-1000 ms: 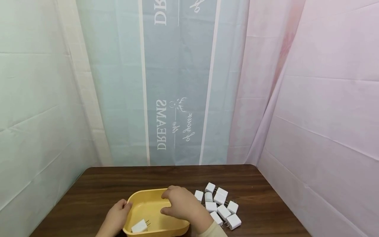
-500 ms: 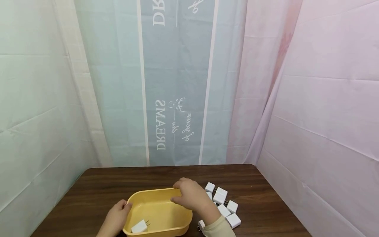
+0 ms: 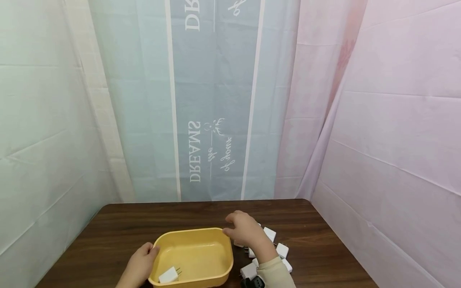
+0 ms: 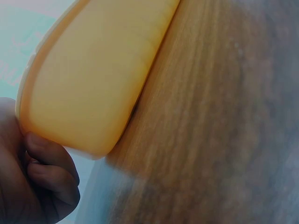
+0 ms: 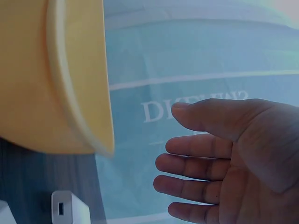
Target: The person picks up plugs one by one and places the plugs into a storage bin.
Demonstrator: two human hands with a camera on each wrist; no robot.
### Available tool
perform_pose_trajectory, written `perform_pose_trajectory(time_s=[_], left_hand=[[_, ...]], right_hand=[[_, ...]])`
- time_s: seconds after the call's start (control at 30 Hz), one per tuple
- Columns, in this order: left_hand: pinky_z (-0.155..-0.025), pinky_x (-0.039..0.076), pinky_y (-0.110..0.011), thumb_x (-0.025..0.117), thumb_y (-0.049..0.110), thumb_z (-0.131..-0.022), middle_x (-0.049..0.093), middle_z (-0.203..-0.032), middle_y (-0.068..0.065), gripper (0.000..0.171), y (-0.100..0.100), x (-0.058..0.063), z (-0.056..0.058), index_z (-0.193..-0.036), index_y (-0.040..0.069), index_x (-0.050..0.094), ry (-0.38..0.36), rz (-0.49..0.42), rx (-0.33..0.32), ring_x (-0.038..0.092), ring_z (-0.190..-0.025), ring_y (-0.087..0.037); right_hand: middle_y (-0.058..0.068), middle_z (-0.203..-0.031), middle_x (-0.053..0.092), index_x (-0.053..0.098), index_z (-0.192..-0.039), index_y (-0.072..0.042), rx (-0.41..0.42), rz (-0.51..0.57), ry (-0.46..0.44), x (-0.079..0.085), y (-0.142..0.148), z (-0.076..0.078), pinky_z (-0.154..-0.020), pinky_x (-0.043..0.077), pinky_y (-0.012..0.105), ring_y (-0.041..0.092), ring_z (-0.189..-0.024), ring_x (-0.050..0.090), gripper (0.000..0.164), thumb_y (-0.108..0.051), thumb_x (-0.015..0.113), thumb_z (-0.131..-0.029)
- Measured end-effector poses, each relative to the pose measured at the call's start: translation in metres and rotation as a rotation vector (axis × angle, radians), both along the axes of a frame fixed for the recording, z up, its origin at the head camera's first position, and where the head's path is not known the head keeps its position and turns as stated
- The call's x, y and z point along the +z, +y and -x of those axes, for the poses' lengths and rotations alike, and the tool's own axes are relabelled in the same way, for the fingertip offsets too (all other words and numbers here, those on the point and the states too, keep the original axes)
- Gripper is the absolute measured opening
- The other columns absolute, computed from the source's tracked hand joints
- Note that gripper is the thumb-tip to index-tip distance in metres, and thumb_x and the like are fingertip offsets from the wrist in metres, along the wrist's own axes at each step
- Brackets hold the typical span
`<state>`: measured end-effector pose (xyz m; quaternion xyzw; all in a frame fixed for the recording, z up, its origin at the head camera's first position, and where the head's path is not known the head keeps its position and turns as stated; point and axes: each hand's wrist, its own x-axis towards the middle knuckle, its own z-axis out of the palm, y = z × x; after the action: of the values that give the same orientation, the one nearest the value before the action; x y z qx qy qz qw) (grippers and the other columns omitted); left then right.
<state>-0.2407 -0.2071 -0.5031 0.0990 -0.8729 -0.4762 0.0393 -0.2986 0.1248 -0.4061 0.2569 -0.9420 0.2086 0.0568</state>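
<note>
A yellow plastic basin (image 3: 196, 258) stands on the table, with one white charger plug (image 3: 168, 275) lying in its near left corner, prongs to the right. My left hand (image 3: 139, 265) grips the basin's left rim; in the left wrist view its curled fingers (image 4: 53, 177) lie against the outer wall. Just past the basin's right rim is my right hand (image 3: 248, 233), over a group of white charger plugs (image 3: 282, 251). The right wrist view shows that hand's fingers (image 5: 194, 166) extended and holding nothing, with a charger plug (image 5: 70, 207) on the table below. The right hand and sleeve hide several plugs.
The dark wood table (image 3: 119, 236) ends at a printed cloth backdrop (image 3: 212, 100). White cloth walls (image 3: 403, 168) flank it on both sides. A black object (image 3: 256, 282) shows beside the right sleeve.
My right hand has moved from over the basin to the right, past its rim and over the plugs. The left hand keeps its grip on the basin, which has barely shifted.
</note>
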Motion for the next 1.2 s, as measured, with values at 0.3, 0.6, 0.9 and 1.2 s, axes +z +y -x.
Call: perform_pose_trajectory(time_s=[0.3, 0.6, 0.9, 1.2], left_hand=[[-0.051, 0.044, -0.03, 0.046, 0.026, -0.108, 0.049, -0.068, -0.005, 0.028, -0.001, -0.002, 0.001, -0.091, 0.005, 0.052, -0.017, -0.023, -0.008, 0.052, -0.058, -0.018], [-0.052, 0.044, -0.03, 0.046, 0.027, -0.108, 0.049, -0.068, -0.005, 0.029, -0.002, -0.002, 0.002, -0.089, 0.006, 0.051, -0.011, -0.013, -0.009, 0.052, -0.058, -0.019], [-0.052, 0.044, -0.03, 0.046, 0.028, -0.108, 0.049, -0.068, -0.004, 0.029, -0.003, -0.001, 0.002, -0.089, 0.007, 0.051, -0.008, -0.013, -0.01, 0.052, -0.059, -0.019], [-0.052, 0.043, -0.03, 0.046, 0.027, -0.108, 0.047, -0.067, -0.004, 0.029, -0.002, 0.001, -0.001, -0.087, 0.007, 0.05, 0.0, -0.019, -0.006, 0.051, -0.058, -0.018]], right_hand=[[0.008, -0.12, 0.068, 0.072, -0.121, -0.008, -0.019, -0.011, -0.033, -0.017, 0.006, 0.012, -0.087, 0.057, 0.047, 0.028, -0.107, 0.067, 0.033, -0.029, 0.07, -0.096], [0.011, -0.119, 0.067, 0.071, -0.122, -0.007, -0.063, -0.016, -0.063, -0.028, 0.008, 0.019, -0.082, 0.058, 0.047, 0.029, -0.102, 0.068, 0.036, -0.028, 0.073, -0.093], [0.014, -0.119, 0.067, 0.071, -0.121, -0.004, -0.109, -0.037, -0.051, -0.041, 0.01, 0.026, -0.08, 0.058, 0.049, 0.031, -0.1, 0.068, 0.04, -0.023, 0.079, -0.087], [0.014, -0.113, 0.068, 0.072, -0.118, -0.002, -0.142, -0.066, -0.018, -0.054, 0.012, 0.033, -0.077, 0.058, 0.05, 0.034, -0.098, 0.068, 0.041, -0.012, 0.081, -0.079]])
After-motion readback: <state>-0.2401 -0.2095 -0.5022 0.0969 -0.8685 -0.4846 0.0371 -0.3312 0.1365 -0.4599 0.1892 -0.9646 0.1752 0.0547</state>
